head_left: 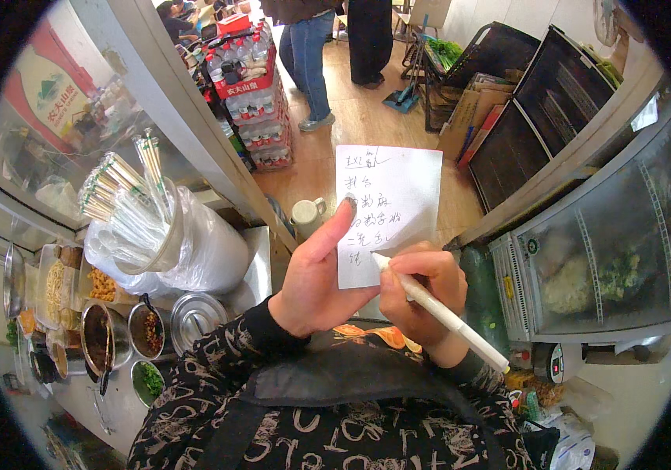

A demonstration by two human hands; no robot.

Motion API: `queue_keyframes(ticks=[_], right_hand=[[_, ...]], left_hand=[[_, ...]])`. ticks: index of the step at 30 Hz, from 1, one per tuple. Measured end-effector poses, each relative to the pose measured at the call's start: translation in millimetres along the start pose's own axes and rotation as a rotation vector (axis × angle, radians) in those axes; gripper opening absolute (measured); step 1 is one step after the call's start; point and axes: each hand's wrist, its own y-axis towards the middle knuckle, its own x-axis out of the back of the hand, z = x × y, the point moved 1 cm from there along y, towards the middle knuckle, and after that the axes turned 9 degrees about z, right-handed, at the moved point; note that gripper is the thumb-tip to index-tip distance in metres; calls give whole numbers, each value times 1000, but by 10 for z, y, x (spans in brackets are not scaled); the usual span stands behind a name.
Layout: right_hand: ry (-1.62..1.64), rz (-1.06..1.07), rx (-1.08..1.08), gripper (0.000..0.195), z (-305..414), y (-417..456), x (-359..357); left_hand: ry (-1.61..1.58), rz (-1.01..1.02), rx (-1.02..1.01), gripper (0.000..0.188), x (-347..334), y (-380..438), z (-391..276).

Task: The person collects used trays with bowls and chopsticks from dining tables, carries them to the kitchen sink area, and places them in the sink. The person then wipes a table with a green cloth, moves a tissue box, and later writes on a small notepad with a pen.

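My left hand (319, 267) holds a white paper pad (412, 194) from below, with its thumb pressed on the left edge. Several lines of handwriting run down the sheet. A white pen (450, 320) is gripped in my right hand (429, 288), its tip touching or just above the paper near the lowest line. To the left of my hands lie a round metal lid (197, 320) and metal pots and bowls with sauce, chopped greens (150, 379) and other food. Beyond my left hand stands a pale mug (307, 212).
Wrapped chopsticks (118, 188) fill a container (171, 247) at the left. Shrink-wrapped bottles (253, 106) are stacked on the floor ahead, near two standing people (312, 64). Folded black frames (565, 100) and a glass-doored fridge (600, 258) are on the right.
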Motion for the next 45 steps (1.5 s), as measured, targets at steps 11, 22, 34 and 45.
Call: queue_keyframes(ticks=[11, 22, 34, 45], right_hand=[[-3, -26, -1, 24, -21, -25, -1], [129, -33, -103, 21, -52, -20, 59], [314, -194, -221, 12, -200, 42, 152], [150, 75, -74, 23, -154, 138, -103]], left_hand=[[-13, 21, -4, 44, 7, 10, 6], [33, -23, 18, 45, 4, 70, 6], [61, -86, -9, 45, -5, 66, -99], [-104, -54, -73, 46, 175, 195, -180]])
